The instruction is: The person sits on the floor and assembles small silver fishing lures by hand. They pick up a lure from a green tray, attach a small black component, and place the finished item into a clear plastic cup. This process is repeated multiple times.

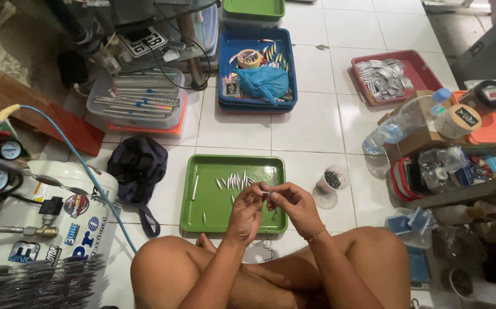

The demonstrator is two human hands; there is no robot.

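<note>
I sit cross-legged on a white tiled floor. My left hand (246,213) and my right hand (295,205) meet over the near right part of a green tray (209,218). Together their fingertips pinch a small silvery slender piece (266,193). More silvery slender pieces (234,181) lie in a loose row on the tray's far half, and one longer piece (195,187) lies to the left. A thin bracelet circles my right wrist.
A small white cup (332,178) of dark bits stands right of the tray. Beyond lie a blue tray (287,67) holding a blue bag, a red tray (419,64) of silvery pieces, a clear bin (136,97) of rods. A white compressor tank (53,214) and dark bag (137,167) sit left; cluttered boxes and a water bottle (399,123) right.
</note>
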